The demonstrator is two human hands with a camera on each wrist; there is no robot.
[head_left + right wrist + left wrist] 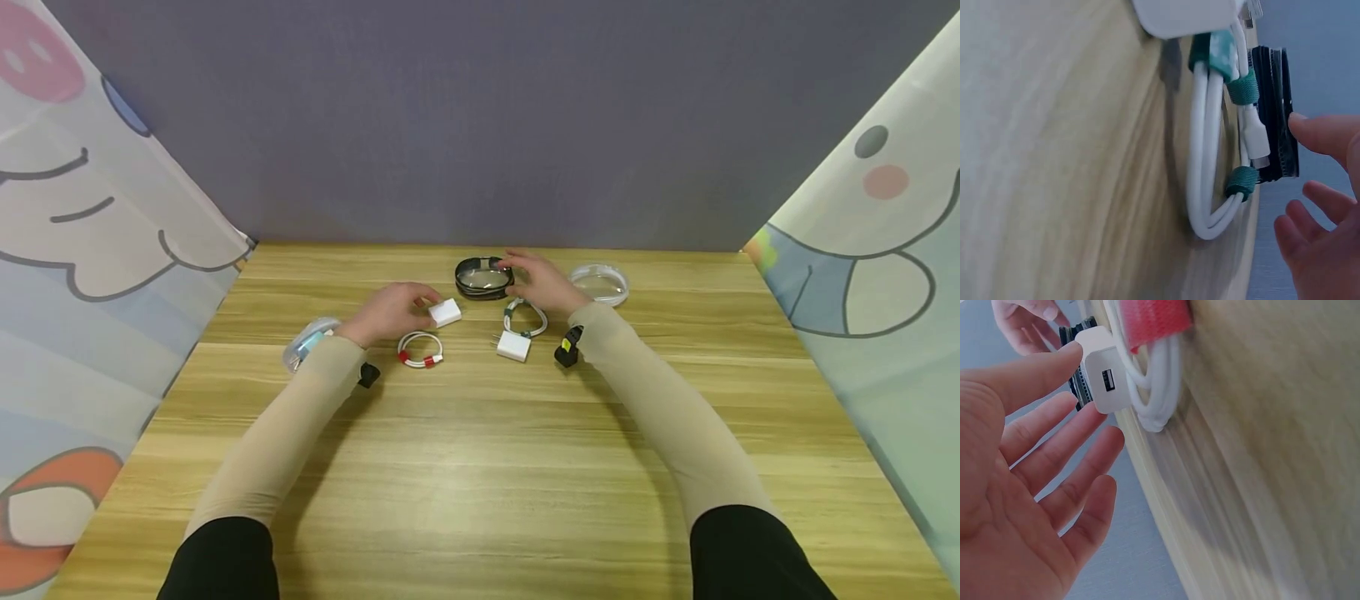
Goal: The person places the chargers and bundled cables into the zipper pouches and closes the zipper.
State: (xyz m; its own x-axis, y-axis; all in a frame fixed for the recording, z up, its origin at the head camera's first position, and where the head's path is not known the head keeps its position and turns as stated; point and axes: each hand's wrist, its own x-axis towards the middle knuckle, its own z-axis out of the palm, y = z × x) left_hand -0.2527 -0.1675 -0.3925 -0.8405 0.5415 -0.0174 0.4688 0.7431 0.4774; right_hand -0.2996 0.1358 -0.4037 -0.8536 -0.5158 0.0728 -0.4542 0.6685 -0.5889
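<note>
My left hand (390,312) is beside a white USB charger plug (445,312), fingers spread loosely. In the left wrist view, the thumb and fingertips are at the edges of the plug (1107,378); firm contact cannot be made out. My right hand (547,283) is at the right side of a coiled black cable (482,290), its fingers apart. The thumb tip is close to or touching the black coil (1275,112) in the right wrist view. Between the hands lie a white cable with red ties (420,350) and a white cable with green ties (527,318).
A second white charger plug (513,346) lies by the green-tied cable, prongs to the left. Behind the right wrist is a clear-white coil (600,285). A translucent coiled item with a light-blue part (307,343) is by the left forearm. A grey wall (480,125) borders the wooden table (480,467).
</note>
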